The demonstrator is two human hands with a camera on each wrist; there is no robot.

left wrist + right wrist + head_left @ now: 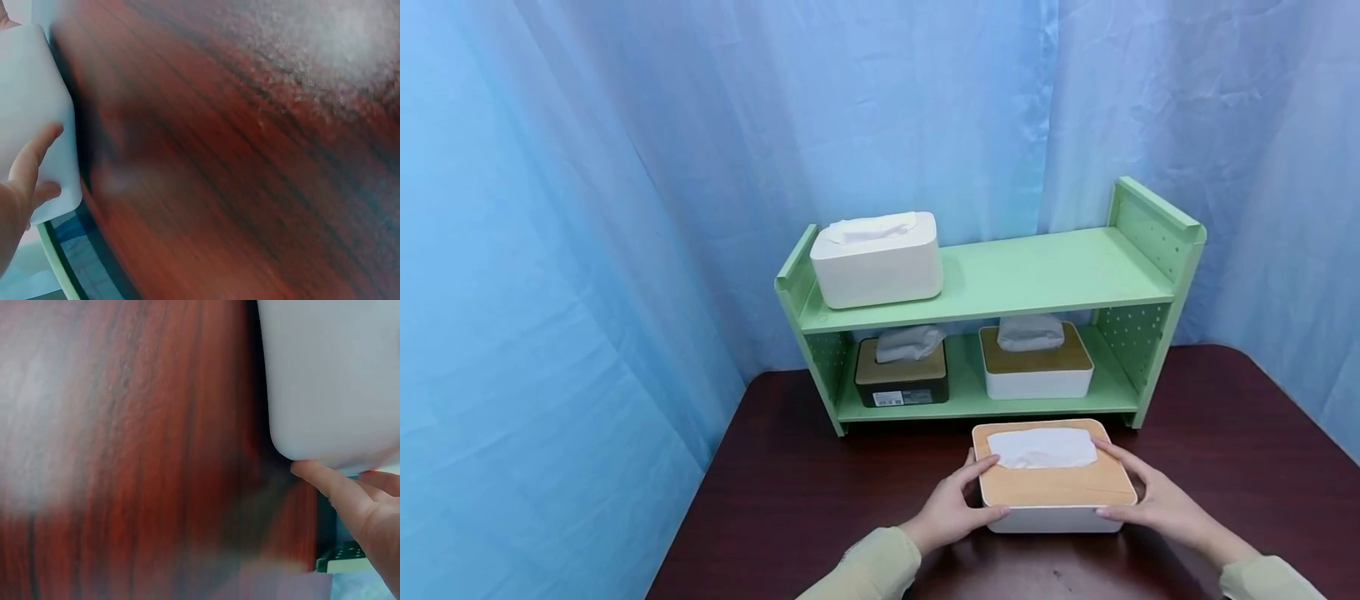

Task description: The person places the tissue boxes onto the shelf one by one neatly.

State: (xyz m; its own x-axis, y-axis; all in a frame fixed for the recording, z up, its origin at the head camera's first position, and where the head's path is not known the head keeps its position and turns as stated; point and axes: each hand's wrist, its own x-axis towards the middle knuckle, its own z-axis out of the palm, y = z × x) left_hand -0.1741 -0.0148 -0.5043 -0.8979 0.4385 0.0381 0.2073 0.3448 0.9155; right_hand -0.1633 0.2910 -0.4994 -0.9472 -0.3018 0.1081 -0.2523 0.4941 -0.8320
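A white tissue box (1060, 490) with a light wooden lid is between my two hands at the front of the table, a white tissue lying over its slot. My left hand (950, 510) grips its left side, thumb at the near left corner and fingers along the left edge. On the opposite side my right hand (1167, 506) holds it, thumb at the near right corner. In the left wrist view, the fingers of the left hand (24, 181) touch the white wall. The right wrist view shows the right hand (365, 512) at a rounded corner. Whether the box touches the table is unclear.
Behind stands a green two-tier shelf (1037, 271). A white tissue box (880, 271) sits at its upper left. Below are a dark tissue box (917, 377) on the left and a white one with a brown lid (1037, 383) on the right. Blue curtains (700, 150) surround the dark table (790, 500).
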